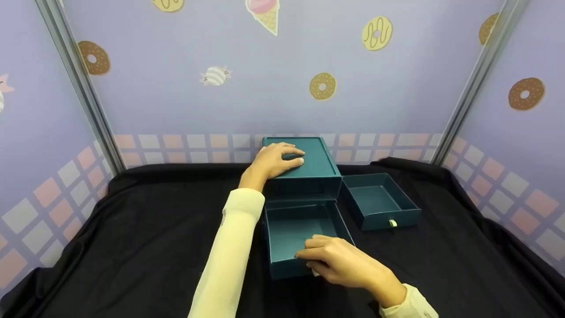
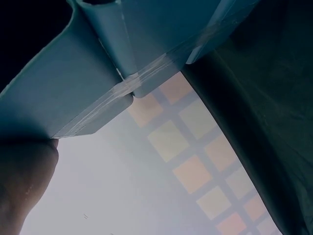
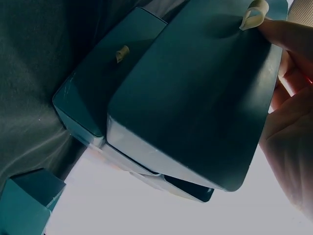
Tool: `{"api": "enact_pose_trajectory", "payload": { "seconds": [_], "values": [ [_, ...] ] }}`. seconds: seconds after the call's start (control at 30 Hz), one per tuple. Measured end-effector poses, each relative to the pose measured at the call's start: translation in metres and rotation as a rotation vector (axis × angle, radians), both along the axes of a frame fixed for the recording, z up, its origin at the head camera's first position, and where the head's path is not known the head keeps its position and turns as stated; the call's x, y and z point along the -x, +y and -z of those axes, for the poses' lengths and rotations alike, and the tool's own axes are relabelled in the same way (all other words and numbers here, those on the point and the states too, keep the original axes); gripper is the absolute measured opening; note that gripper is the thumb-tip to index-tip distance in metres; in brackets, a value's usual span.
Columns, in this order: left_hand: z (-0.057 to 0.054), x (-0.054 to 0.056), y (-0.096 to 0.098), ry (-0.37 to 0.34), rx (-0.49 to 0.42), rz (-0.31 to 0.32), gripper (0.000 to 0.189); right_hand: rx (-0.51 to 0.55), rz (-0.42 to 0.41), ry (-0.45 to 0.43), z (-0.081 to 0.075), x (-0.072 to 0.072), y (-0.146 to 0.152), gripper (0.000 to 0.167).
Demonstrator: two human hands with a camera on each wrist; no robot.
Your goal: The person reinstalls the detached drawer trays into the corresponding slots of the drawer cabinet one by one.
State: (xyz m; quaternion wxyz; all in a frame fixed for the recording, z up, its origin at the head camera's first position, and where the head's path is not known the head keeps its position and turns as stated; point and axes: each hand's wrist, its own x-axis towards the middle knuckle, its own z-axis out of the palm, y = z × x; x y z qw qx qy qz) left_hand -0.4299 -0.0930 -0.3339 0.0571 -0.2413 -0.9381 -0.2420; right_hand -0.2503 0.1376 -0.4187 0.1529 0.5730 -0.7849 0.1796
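A teal drawer cabinet (image 1: 309,154) stands at the back, against the wall. My left hand (image 1: 274,161) rests on its top with the fingers loosely spread. A teal drawer (image 1: 291,223) juts out from the cabinet towards me, and its inside looks bare. My right hand (image 1: 340,260) holds this drawer's front wall, thumb outside and fingers over the rim. Beside the thumb, a pale loop tab (image 3: 255,14) shows in the right wrist view. Another front with a small tab (image 3: 122,54) lies next to it there. Clear tape (image 2: 132,83) crosses the cabinet in the left wrist view.
A separate teal drawer (image 1: 375,198) with a yellow-green tab (image 1: 393,223) sits on the right, close to the cabinet. Black cloth (image 1: 132,247) with raised folds covers the table. Patterned walls with metal corner posts (image 1: 84,88) enclose the back and sides.
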Motion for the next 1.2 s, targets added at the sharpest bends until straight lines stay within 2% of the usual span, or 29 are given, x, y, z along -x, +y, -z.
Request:
{"api": "enact_pose_trajectory", "payload": {
  "seconds": [0.3, 0.43, 0.8, 0.9, 1.2],
  "values": [
    [0.0, -0.002, 0.0, 0.0, -0.006, 0.001, 0.046, -0.023, 0.005, 0.048, 0.001, 0.006, -0.007, 0.027],
    [0.0, -0.002, -0.001, 0.002, -0.003, -0.006, 0.046, -0.049, 0.012, -0.018, -0.004, 0.009, -0.006, 0.028],
    [0.001, -0.002, 0.001, -0.004, -0.014, -0.01, 0.046, -0.153, 0.051, -0.346, -0.023, 0.02, -0.007, 0.032],
    [0.0, -0.003, 0.001, 0.006, -0.018, -0.014, 0.046, -0.145, 0.033, -0.372, -0.023, 0.023, -0.008, 0.032],
    [-0.002, -0.004, -0.001, 0.009, 0.007, -0.007, 0.047, -0.144, 0.034, -0.363, -0.022, 0.026, -0.011, 0.03]
  ]
}}
